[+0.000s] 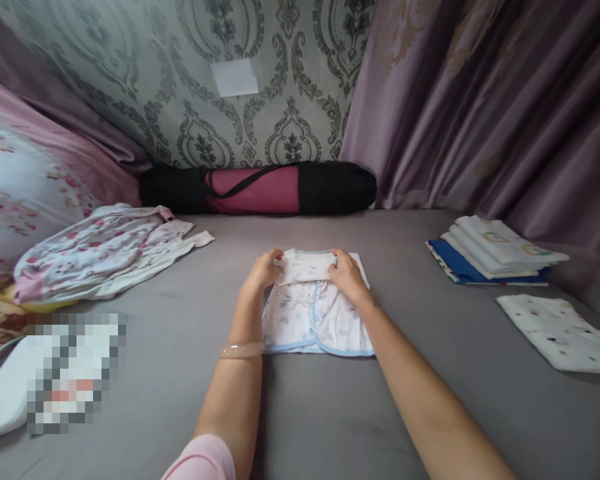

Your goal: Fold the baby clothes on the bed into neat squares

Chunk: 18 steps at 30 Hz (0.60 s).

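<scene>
A small white baby garment [293, 317] with blue trim and a faint print lies on the grey sheet, its top part folded down over the front. My left hand [267, 269] pinches the upper left corner of that folded part. At the upper right corner, my right hand [346, 272] has its thumb and fingers closed on the cloth. The blue-edged lower hem points toward me, between my forearms.
Folded cloths [505, 247] are stacked at the right, with a dotted folded cloth [560, 333] nearer me. Crumpled printed clothes [105, 250] lie at the left. A black and red long bag [260, 189] rests along the wall. A white object [15, 380] is at lower left.
</scene>
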{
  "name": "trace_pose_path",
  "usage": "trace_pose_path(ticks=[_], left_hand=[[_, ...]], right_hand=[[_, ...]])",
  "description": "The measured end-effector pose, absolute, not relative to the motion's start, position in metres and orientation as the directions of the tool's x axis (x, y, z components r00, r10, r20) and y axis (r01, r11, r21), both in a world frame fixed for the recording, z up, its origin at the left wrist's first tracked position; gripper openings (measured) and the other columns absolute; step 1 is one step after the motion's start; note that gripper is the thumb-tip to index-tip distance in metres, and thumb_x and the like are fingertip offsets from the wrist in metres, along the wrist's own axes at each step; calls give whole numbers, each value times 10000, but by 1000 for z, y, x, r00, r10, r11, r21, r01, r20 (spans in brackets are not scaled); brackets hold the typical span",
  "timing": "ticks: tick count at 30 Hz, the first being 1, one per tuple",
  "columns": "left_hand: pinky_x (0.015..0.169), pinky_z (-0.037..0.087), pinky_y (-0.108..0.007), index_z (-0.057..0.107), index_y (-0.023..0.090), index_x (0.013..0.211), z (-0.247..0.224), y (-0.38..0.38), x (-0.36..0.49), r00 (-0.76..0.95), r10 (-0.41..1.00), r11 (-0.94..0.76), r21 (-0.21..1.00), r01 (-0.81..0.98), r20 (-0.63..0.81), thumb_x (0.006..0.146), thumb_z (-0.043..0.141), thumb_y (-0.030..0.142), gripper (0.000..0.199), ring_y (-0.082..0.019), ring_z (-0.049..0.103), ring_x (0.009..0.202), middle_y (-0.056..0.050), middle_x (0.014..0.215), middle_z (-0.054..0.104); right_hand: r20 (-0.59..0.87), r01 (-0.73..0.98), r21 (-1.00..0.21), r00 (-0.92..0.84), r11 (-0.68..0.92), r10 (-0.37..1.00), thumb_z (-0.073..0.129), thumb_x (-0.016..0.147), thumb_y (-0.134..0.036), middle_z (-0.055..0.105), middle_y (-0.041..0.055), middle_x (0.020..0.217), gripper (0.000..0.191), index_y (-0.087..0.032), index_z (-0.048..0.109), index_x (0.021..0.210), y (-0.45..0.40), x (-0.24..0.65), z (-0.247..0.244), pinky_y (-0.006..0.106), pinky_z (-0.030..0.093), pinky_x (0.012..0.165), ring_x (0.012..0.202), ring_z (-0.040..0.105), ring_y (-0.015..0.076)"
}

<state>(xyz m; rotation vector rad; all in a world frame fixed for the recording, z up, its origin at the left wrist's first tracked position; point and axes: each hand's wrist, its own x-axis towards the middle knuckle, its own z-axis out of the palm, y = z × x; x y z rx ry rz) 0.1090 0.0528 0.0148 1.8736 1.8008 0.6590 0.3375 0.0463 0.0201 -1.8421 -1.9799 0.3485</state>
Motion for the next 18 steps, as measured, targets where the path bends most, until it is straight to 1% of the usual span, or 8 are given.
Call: trace_pose_path(ticks=[2, 4, 7, 9, 10, 13, 16, 18], left_hand=[[857, 459, -314, 628, 190, 1151, 19, 52, 111, 37, 998, -56, 582, 811, 45, 725, 543, 74, 450, -208, 610, 922, -77, 1131, 668], [906, 447, -340, 640, 191, 1137, 25, 50, 118, 35, 995, -81, 541, 837, 95, 757, 525, 82, 412, -232, 602, 994, -90, 1123, 673], [961, 425, -352, 648, 163, 1133, 33, 49, 137, 44, 981, -140, 536, 833, 188, 825, 456, 93, 370, -245, 593, 1077, -126, 1140, 669], [992, 410, -355, 623, 148, 1184, 34, 49, 152, 57, 976, -170, 576, 800, 208, 863, 417, 112, 383, -247, 584, 1125, -146, 1194, 651], [1006, 401, -362, 596, 141, 1224, 32, 49, 158, 58, 979, -165, 601, 782, 193, 887, 403, 142, 389, -251, 574, 1153, -157, 1229, 635], [1063, 342, -407, 503, 113, 1323, 18, 50, 170, 44, 995, -92, 640, 763, 90, 958, 337, 285, 437, -271, 506, 1258, -194, 1321, 572], [1131, 223, -454, 445, 103, 1371, 2, 52, 171, 54, 997, -75, 619, 782, 52, 982, 266, 386, 514, -276, 371, 1374, -199, 1425, 471], [1150, 175, -471, 418, 113, 1400, -5, 51, 169, 58, 998, -70, 593, 802, 40, 988, 222, 406, 542, -275, 296, 1416, -188, 1482, 398]], right_hand=[[164, 913, -393, -48, 110, 985, 375, 866, -81, 558, 175, 1306, 476, -56, 515, 1322, 41, 335, 21, 326, 373, 1027, 1210, 503, 251], [218, 929, -334, -89, 160, 972, 311, 889, -64, 497, 192, 1374, 490, -56, 496, 1343, 37, 328, 21, 378, 337, 1057, 1259, 455, 268], [272, 883, -275, -308, 380, 912, 265, 935, -110, 353, 168, 1503, 503, -56, 427, 1408, 34, 311, 17, 412, 193, 1146, 1392, 287, 252], [239, 815, -266, -462, 515, 854, 280, 959, -185, 299, 153, 1537, 517, -42, 361, 1450, 33, 299, 13, 403, 108, 1175, 1439, 186, 232], [208, 790, -268, -512, 552, 834, 289, 965, -219, 290, 155, 1540, 536, -33, 328, 1465, 32, 294, 11, 402, 87, 1179, 1446, 165, 228], [121, 764, -286, -570, 579, 812, 320, 960, -280, 282, 149, 1542, 588, -53, 259, 1499, 29, 285, 5, 404, 91, 1178, 1444, 178, 228], [86, 757, -293, -588, 585, 804, 358, 949, -311, 243, 95, 1563, 601, -136, 255, 1514, 28, 285, 5, 399, 100, 1175, 1446, 171, 229], [74, 781, -291, -558, 553, 826, 356, 949, -323, 205, 87, 1574, 613, -136, 237, 1520, 27, 288, 6, 381, 106, 1173, 1452, 151, 227]])
